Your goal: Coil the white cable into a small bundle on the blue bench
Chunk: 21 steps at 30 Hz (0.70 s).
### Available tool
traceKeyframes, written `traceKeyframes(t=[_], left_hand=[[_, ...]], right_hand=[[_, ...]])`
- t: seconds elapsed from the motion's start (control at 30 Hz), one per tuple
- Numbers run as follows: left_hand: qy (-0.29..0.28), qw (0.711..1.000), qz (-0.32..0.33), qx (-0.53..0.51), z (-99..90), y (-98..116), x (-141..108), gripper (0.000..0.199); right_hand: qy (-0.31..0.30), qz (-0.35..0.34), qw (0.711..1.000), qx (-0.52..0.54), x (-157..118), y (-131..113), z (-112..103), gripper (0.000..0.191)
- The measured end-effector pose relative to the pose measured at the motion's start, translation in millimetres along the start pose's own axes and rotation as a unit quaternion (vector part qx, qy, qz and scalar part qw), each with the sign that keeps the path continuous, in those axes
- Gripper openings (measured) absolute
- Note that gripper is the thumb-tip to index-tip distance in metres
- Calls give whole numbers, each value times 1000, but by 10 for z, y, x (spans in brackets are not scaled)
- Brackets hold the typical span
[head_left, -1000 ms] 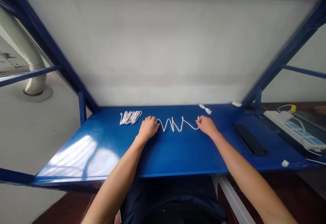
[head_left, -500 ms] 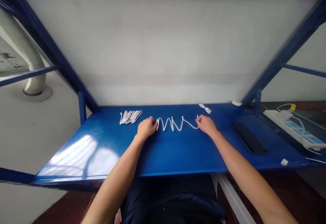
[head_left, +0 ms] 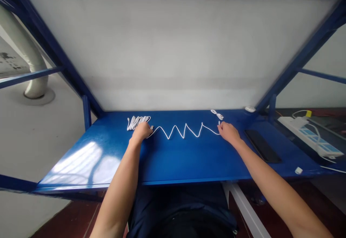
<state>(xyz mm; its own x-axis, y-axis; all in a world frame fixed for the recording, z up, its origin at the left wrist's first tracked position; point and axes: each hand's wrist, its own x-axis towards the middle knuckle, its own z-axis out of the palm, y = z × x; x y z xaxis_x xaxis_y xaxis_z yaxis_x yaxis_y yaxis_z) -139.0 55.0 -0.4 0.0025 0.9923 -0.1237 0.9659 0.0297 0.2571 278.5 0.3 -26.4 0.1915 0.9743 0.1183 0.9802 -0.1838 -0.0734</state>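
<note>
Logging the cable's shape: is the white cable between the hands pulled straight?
No, the white cable zigzags between the left hand and the right hand.

It looks like a workshop bay: blue worktable (head_left: 186,162) in a bar frame (head_left: 87,112), thick pipe (head_left: 38,86), power strip (head_left: 310,137).

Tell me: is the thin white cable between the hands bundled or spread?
Spread, not straight: the thin white cable zigzags openly across the blue tabletop, from the left hand to the right hand.
</note>
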Motion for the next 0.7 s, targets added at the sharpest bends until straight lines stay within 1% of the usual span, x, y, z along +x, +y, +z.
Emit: traceKeyframes(t=[0.07, 0.17, 0.23, 0.3, 0.47, 0.7], left_hand=[[-22, 999, -14, -42, -51, -76, 7, 17], [-75, 988, -61, -121, -107, -172, 4, 17], [-89, 980, -77, -157, -135, -223, -5, 13], [-89, 977, -80, -177, -159, -263, -18, 11], [-98, 973, -87, -190, -208, -327, -58, 11], [-94, 980, -98, -143, -236, -395, -82, 12]], right_hand=[[19, 5, 1000, -3, 25, 118, 6, 27], [29, 19, 999, 9, 66, 262, 21, 25], [24, 36, 999, 17, 86, 341, 30, 22], [18, 58, 998, 23, 96, 406, 33, 21], [10, 106, 993, 47, 90, 496, 11, 19], [19, 134, 988, 76, 71, 559, -16, 15]])
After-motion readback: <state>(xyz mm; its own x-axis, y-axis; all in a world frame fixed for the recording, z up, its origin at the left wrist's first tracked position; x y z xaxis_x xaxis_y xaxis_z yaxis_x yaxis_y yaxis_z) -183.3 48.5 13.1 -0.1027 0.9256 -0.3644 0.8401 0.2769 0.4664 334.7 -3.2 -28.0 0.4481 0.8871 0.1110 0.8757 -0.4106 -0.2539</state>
